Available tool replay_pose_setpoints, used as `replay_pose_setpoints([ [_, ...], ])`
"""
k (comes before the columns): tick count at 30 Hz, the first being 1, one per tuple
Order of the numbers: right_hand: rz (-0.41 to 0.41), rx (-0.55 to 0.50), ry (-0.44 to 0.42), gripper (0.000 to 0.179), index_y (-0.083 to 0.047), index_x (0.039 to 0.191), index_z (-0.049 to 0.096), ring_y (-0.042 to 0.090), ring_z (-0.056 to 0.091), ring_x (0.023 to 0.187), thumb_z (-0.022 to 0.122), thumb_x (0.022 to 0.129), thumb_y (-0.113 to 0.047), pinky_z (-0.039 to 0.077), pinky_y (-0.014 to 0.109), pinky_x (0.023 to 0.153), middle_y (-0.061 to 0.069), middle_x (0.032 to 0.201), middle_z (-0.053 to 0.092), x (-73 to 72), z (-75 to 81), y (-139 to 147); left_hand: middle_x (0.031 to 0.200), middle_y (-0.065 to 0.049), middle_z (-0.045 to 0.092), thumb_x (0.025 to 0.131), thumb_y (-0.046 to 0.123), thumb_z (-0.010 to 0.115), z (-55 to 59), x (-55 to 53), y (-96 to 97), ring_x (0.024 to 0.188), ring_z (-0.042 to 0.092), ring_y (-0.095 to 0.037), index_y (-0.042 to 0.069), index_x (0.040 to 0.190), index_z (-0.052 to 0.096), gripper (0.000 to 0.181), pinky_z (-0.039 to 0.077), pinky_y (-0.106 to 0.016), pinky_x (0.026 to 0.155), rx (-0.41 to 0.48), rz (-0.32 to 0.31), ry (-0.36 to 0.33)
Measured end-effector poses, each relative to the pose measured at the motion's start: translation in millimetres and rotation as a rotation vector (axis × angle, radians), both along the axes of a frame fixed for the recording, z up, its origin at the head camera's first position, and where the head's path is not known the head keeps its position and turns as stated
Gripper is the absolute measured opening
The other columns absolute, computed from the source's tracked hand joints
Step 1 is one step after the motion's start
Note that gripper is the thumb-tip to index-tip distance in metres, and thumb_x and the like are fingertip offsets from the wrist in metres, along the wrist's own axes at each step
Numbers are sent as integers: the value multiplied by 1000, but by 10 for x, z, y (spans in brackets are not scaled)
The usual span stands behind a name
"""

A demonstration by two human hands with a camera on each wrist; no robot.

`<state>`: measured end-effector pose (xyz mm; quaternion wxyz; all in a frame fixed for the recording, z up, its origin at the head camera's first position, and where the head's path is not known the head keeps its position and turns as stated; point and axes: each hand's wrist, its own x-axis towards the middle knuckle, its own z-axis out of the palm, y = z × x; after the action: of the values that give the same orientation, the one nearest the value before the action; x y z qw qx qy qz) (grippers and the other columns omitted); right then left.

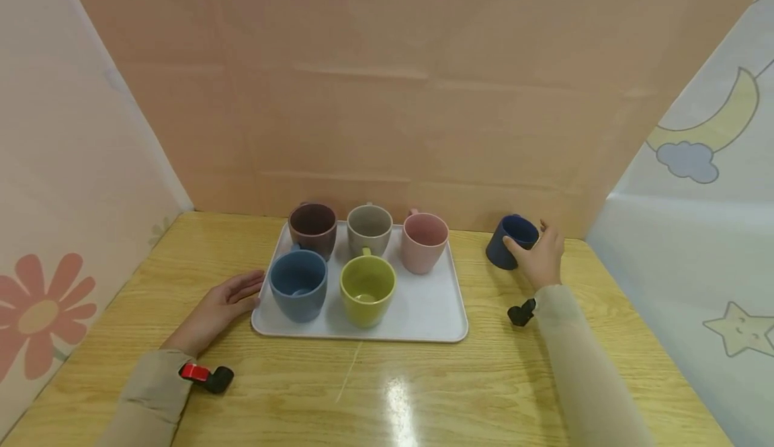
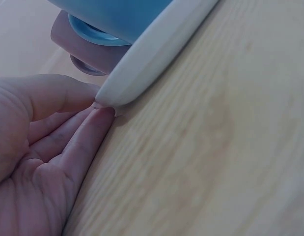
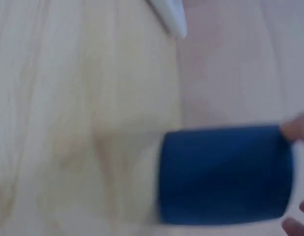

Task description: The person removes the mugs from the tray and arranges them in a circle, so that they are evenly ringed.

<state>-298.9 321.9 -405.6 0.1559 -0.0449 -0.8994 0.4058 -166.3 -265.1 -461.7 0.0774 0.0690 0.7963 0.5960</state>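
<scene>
Beside the white tray (image 1: 423,312), my left hand (image 1: 220,306) rests low on the table. The left wrist view shows its thumb and fingertips pinching the tray's rim (image 2: 137,69). On the tray stand a blue mug (image 1: 299,296), a yellow-green mug (image 1: 367,302), a brown mug (image 1: 314,235), a grey mug (image 1: 369,235) and a pink mug (image 1: 424,252). My right hand (image 1: 541,255) is around a navy mug (image 1: 500,249) to the right of the tray. Its thumb touches the mug's rim, while its fingers appear slightly apart from the far side. The navy mug (image 3: 225,177) is blurred in the right wrist view.
A wooden table (image 1: 387,380) carries everything. A brown paper-like wall (image 1: 399,97) rises right behind the tray and the navy mug. Pale printed panels stand on both sides, with a flower (image 1: 39,312) at left and a moon (image 1: 734,114) at right.
</scene>
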Motion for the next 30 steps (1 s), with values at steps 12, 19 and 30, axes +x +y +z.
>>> replay_pose_setpoints([
  [12,197,-203,184,66,2,148,39,38,36,136,70,97,-26,36,50,115,24,145,32,336,206,-797,157,-18,41,102,30,63,4,1,-3,143,40,-31,5,159,31,69,39,-6,95,-5,5,0],
  [19,289,-199,106,75,1,149,38,38,36,140,78,91,-26,37,51,114,21,148,34,387,59,-1139,157,-19,41,102,29,63,-17,17,12,133,47,-2,3,158,32,69,40,-7,96,21,8,4],
  [30,323,-412,-41,83,-4,151,36,34,40,141,84,85,-18,39,48,113,14,152,40,216,-149,-1405,157,-17,42,102,30,64,-20,1,12,144,39,-31,4,158,32,69,39,-7,96,12,8,3],
])
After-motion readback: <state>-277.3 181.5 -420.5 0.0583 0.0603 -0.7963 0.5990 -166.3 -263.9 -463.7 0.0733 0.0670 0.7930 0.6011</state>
